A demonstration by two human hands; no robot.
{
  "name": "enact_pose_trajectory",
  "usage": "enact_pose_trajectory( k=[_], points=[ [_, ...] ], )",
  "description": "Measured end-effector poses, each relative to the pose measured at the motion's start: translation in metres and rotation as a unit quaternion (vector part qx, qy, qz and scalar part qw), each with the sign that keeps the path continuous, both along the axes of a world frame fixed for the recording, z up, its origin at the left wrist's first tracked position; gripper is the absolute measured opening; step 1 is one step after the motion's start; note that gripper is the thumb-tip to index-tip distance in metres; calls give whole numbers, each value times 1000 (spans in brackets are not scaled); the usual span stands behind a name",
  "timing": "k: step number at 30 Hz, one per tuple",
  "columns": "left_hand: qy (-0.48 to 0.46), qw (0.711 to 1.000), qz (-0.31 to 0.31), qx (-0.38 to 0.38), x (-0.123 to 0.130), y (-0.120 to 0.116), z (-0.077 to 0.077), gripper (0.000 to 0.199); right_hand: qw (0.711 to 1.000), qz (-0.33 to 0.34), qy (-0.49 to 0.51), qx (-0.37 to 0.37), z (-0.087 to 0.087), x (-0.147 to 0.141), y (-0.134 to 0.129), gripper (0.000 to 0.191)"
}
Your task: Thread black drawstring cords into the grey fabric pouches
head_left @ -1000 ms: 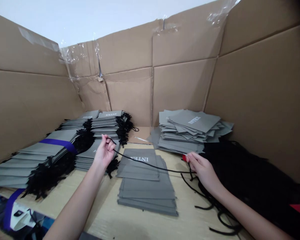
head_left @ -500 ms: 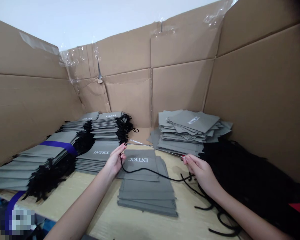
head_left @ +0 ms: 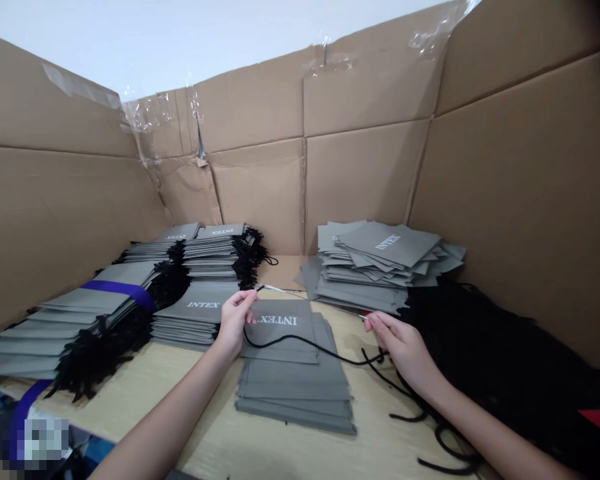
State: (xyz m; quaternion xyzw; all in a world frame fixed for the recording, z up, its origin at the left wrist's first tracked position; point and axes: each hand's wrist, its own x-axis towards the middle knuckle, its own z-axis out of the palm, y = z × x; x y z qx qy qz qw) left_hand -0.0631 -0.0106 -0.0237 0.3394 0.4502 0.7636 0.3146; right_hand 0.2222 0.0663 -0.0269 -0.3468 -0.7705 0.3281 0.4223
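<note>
My left hand pinches a black cord near one end; a short tip pokes out above the fingertips. From there the cord sags across to my right hand. The right fingers are closed on a thin metal rod, which points left toward the cord's tip. Several loose black cord ends hang below the right hand; whether it also grips them is hidden. Beneath and between both hands lies a loose stack of flat grey pouches, the top one printed INTEX.
Finished-looking stacks of grey pouches with black cords stand at left, one bound by a purple band. More grey pouches are piled at back right, beside a black cord heap. Cardboard walls enclose the table.
My left hand has shifted its pinch slightly, and the cord's tip now sticks out above the fingers, toward the right. The right hand has stayed almost still.
</note>
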Motion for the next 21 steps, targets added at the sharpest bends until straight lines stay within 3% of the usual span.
enact_pose_trajectory(
  k=[10, 21],
  points=[
    [125, 986, 106, -15, 5, -4, 2, 27, 1000, 15, 0, -14, -1, -1, -2, 35],
    [179, 970, 165, -24, 7, -6, 1, 28, 1000, 16, -25, 9, -2, 1, -3, 35]
  ],
)
